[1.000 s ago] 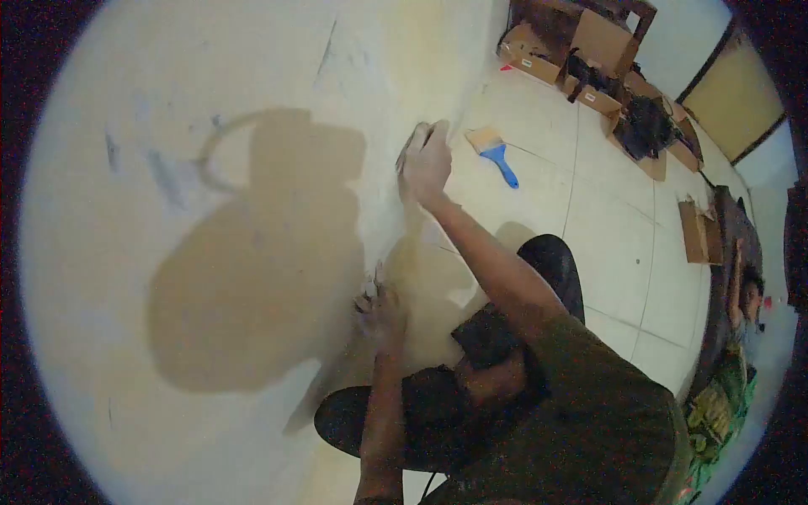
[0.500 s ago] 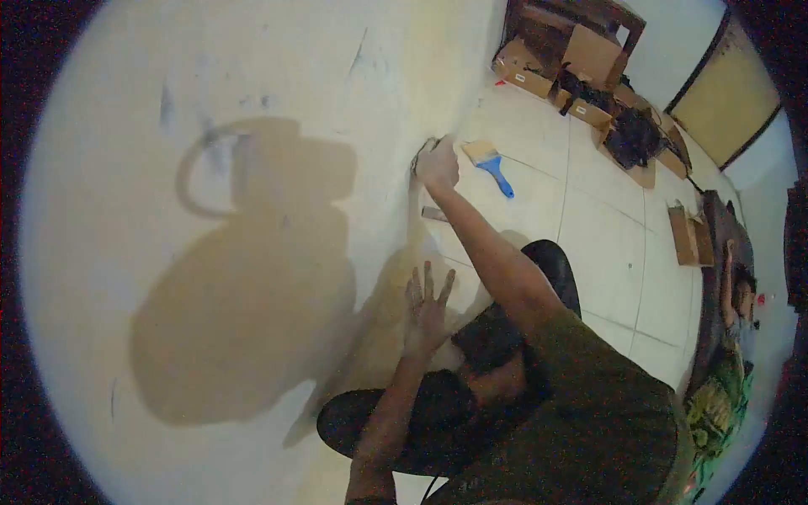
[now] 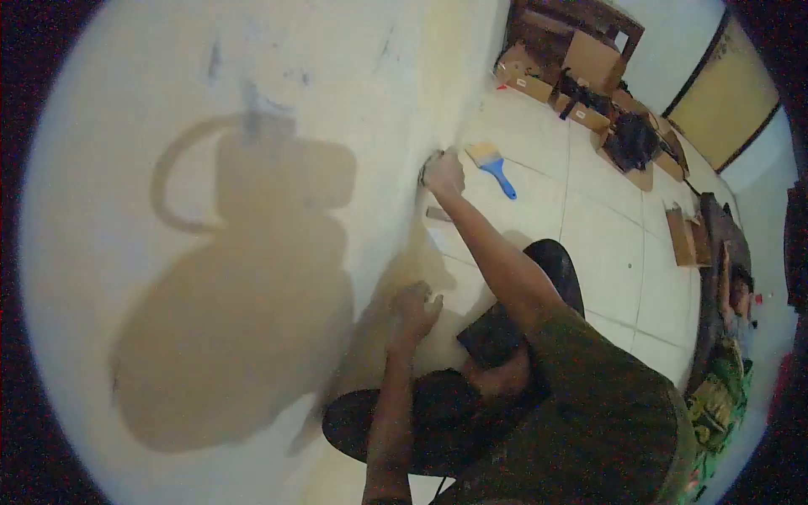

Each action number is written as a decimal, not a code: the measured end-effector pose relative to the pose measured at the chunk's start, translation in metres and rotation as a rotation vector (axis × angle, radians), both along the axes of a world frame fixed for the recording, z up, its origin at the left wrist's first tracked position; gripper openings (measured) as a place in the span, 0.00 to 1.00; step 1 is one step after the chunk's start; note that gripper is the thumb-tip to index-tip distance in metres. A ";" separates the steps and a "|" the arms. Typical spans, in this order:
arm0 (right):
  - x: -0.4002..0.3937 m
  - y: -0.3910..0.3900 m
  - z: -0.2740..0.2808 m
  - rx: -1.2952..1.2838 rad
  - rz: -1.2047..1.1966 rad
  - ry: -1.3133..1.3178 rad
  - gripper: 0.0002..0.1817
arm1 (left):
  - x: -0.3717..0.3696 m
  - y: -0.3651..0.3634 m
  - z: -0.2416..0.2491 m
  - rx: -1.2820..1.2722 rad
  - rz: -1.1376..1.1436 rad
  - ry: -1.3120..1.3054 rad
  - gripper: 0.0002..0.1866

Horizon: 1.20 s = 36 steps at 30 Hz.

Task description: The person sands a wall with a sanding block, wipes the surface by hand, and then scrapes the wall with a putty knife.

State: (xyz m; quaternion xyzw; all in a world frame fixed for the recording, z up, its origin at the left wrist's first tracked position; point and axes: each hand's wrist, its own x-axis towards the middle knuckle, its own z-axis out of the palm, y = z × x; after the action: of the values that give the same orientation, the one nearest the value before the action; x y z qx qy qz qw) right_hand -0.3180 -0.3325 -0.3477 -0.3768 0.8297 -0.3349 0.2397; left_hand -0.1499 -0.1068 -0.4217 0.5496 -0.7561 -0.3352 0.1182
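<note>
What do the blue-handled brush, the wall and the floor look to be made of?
Brush: handle probably smooth plastic, from its even, bright blue; the pale bristles could be natural or synthetic.
Wall: perhaps painted plaster, mostly matte, given its flat pale surface with dark smudges.
Floor: likely ceramic tile, pale, with thin straight joints; its gloss is unclear.

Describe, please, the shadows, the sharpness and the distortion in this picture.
Head view: a large shadow falls across the pale wall; head view: wide-angle curvature, dark corners; head view: grain over the shirt, the left hand slightly soft.
</note>
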 end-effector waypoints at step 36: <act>0.037 0.057 -0.071 -0.054 -0.076 -0.092 0.21 | -0.004 0.016 -0.088 0.048 -0.031 -0.001 0.45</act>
State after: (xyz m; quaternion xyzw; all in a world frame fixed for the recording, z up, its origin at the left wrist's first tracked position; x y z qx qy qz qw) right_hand -0.2815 -0.2759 -0.4183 -0.3355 0.8222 -0.3829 0.2544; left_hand -0.1534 -0.0907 -0.5098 0.5408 -0.7561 -0.3549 0.0995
